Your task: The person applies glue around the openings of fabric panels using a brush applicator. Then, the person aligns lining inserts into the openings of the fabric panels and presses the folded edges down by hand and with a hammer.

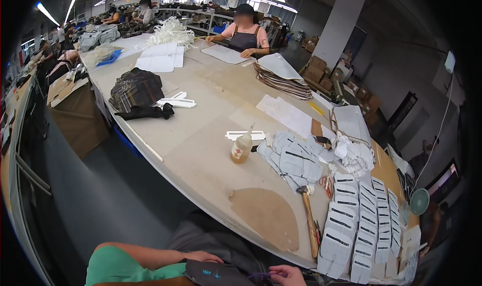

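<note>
My left hand lies low in view on my lap, its fingers stretched out flat. Its lower side is hidden behind a dark apron with blue marks. At the bottom edge, my right hand is closed in a pinch on a thin purple cord beside the apron. A wooden-handled hammer lies on the table just beyond that hand. Rows of pale grey fabric pieces with dark slits stretch along the table's right side.
A glue bottle stands on the large table near stacked grey pieces. Dark plaid cloth lies farther left. Across the table a person handles a pale sheet. A pillar rises behind.
</note>
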### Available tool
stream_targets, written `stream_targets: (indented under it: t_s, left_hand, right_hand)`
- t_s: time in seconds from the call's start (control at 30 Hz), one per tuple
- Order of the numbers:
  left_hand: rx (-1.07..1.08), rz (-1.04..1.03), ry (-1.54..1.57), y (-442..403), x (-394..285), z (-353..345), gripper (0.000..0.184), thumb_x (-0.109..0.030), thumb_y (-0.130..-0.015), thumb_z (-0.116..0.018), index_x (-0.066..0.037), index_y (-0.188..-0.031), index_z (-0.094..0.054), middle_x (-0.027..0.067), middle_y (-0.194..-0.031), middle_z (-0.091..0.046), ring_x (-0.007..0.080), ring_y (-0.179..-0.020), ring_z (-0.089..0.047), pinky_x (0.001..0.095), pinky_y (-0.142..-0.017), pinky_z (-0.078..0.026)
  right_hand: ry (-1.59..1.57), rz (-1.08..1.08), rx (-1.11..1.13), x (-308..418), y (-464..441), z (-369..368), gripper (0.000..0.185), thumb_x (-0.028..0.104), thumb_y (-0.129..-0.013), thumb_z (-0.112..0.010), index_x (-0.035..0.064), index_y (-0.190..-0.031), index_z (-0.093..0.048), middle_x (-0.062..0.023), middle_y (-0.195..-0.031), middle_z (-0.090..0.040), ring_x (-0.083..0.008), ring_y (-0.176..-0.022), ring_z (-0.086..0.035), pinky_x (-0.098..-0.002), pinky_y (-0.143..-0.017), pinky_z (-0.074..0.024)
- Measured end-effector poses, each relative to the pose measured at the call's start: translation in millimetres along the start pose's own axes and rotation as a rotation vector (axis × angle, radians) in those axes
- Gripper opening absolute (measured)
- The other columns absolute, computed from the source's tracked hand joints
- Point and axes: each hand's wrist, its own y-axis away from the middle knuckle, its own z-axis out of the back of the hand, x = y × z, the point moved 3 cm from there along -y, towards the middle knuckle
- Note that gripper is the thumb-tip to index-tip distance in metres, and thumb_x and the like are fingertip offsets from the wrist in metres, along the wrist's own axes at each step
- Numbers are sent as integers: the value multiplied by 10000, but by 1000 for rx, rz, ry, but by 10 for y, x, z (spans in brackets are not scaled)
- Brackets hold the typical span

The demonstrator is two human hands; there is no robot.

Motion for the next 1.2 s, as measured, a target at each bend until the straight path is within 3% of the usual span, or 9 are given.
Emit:
stream_targets:
  t_s: [0.17,0.23,0.3,0.43,0.7,0.9,1.03,1.13,1.2]
  left_hand:
    - [-42,156,86,33,-414,243,401,-326,-1086,-482,-76,-1381,-589,87,-1305,-666,203,-1191,-630,324,-1032,-475]
    - [-204,172,536,0,-775,371,454,-352,-1100,-439,-20,-1374,-585,105,-1302,-658,163,-1195,-615,302,-1012,-486]
    - [-223,88,465,-92,-1125,406,471,-378,-1096,-438,-11,-1345,-598,100,-1235,-672,166,-1131,-633,303,-973,-507]
    - [-172,107,346,-184,-1411,274,523,-417,-1104,-390,-2,-1338,-603,91,-1068,-675,149,-1004,-634,301,-915,-523]
    - [-156,274,488,-214,-1071,94,481,-421,-1091,-441,-16,-1221,-665,48,-958,-655,121,-914,-626,280,-825,-520]
    - [-277,227,712,-86,-1311,85,440,-415,-1087,-457,-53,-934,-653,40,-1004,-664,113,-861,-588,269,-758,-483]
    - [-182,-237,1283,-30,-1222,240,500,-491,-1088,-353,-112,-812,-526,80,-1109,-667,179,-863,-565,335,-754,-466]
    - [-133,-471,1081,-12,-1784,543,514,-577,-1012,-477,-100,-857,-591,53,-841,-543,188,-755,-500,329,-690,-411]
    - [-191,-555,984,-34,-1986,797,300,-356,-924,-735,-82,-969,-621,74,-860,-607,205,-776,-575,333,-706,-478]
  right_hand:
    - [-178,13,-72,28,-223,-36,384,109,-905,-751,72,-1278,-665,-13,-1014,-688,-95,-795,-606,-245,-701,-492]
    - [-218,45,-56,-38,-425,-206,392,123,-901,-766,109,-1281,-672,-9,-1066,-666,-106,-785,-578,-267,-706,-484]
    - [-267,121,-55,-60,-621,-401,308,52,-885,-778,-16,-1176,-703,-36,-957,-732,-85,-828,-675,-219,-744,-539]
    - [-348,155,-61,16,-793,-641,321,-17,-866,-766,-14,-1177,-686,-55,-890,-699,-66,-710,-621,-211,-643,-511]
    - [217,430,-82,-12,-626,-689,200,186,-860,-819,68,-1018,-785,-5,-802,-655,-52,-704,-578,-213,-626,-466]
    - [-638,335,-151,-148,-635,-595,123,166,-970,-687,51,-934,-658,-48,-802,-601,-136,-691,-568,-302,-634,-472]
    - [-1008,432,80,105,-617,-525,252,294,-1020,-613,70,-922,-551,-83,-832,-566,-231,-712,-561,-377,-659,-487]
    - [-724,541,68,701,-564,-383,238,273,-1011,-628,57,-939,-555,-114,-864,-600,-250,-790,-606,-372,-679,-499]
    - [-653,656,-30,1018,-583,-269,144,177,-1020,-605,46,-971,-574,-122,-963,-638,-194,-834,-615,-334,-732,-501]
